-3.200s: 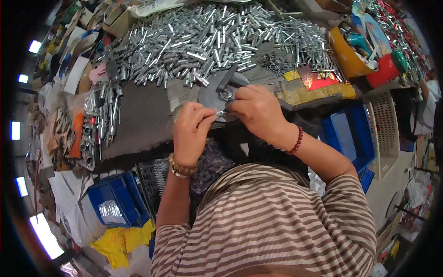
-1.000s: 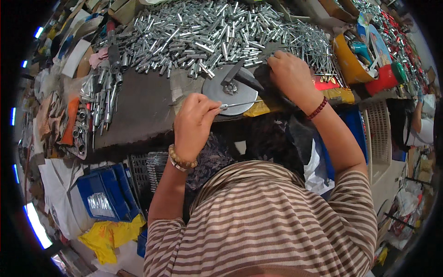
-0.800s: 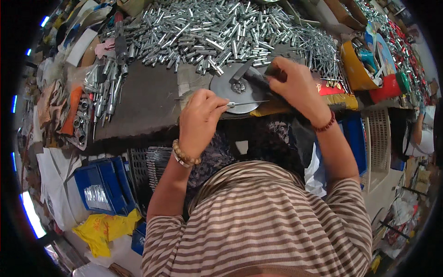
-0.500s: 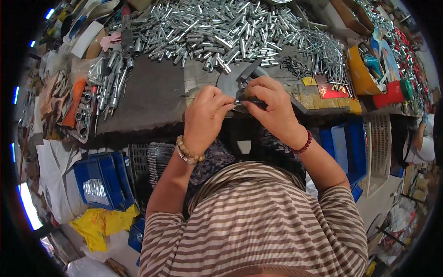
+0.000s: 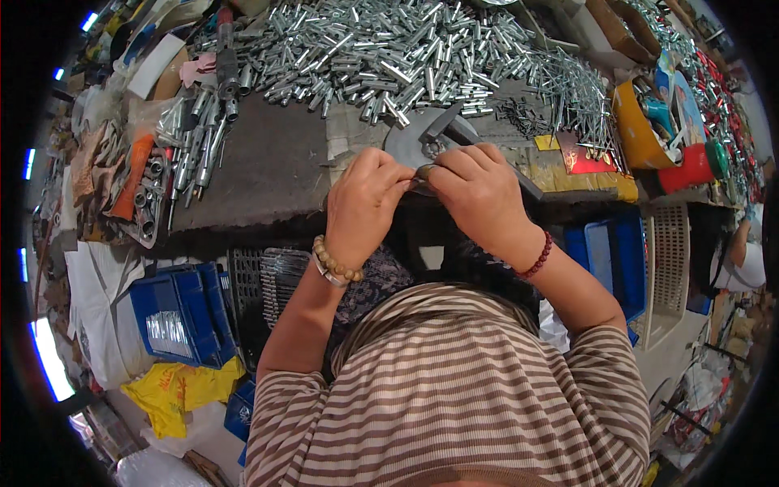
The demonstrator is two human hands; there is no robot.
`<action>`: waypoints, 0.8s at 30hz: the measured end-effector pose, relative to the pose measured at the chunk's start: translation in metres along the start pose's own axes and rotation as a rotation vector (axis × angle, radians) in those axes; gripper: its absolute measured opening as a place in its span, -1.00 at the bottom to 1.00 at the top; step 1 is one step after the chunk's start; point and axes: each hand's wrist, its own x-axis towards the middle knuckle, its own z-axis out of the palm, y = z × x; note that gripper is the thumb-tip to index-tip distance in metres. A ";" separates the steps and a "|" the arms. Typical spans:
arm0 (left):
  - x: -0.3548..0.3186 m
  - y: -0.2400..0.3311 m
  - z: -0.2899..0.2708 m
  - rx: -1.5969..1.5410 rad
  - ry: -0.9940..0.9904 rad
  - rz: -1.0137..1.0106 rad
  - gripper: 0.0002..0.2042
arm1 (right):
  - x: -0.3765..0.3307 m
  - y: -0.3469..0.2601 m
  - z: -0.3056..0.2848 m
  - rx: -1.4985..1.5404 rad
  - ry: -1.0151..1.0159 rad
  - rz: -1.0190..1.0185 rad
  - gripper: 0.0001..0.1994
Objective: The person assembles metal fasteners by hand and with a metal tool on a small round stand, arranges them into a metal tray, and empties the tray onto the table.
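My left hand (image 5: pixel 365 199) is closed in a pinch at the front edge of the workbench, its fingertips meeting those of my right hand. A small metal piece, mostly hidden, sits between the fingertips; its kind cannot be made out. My right hand (image 5: pixel 480 195) is closed too, knuckles up, with something dark and rounded showing at its thumb and forefinger. Just beyond the hands lies a round grey metal plate (image 5: pixel 399 144) with a dark steel block (image 5: pixel 442 123) on it. A large heap of shiny metal tubes (image 5: pixel 389 61) spreads behind the plate.
Thin metal rods (image 5: pixel 572 93) and dark small screws (image 5: pixel 523 118) lie right of the heap. A yellow container (image 5: pixel 635 122) and a red jar (image 5: pixel 683 168) stand farther right. Sockets and tools (image 5: pixel 195 154) crowd the left. Blue bins (image 5: pixel 174 312) sit below the bench.
My right hand has turned further over, knuckles up, and now covers more of the small metal piece. My left hand has barely moved.
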 end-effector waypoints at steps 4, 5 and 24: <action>-0.001 0.001 0.000 -0.003 -0.006 -0.003 -0.91 | 0.000 0.004 -0.021 -0.015 0.065 0.070 -0.73; -0.001 0.000 0.000 -0.003 -0.006 -0.003 -0.91 | 0.001 0.011 -0.025 -0.048 0.072 0.157 -0.72; 0.003 -0.001 -0.001 -0.082 -0.049 0.015 -0.86 | -0.021 -0.008 -0.057 0.095 -0.060 0.191 -0.67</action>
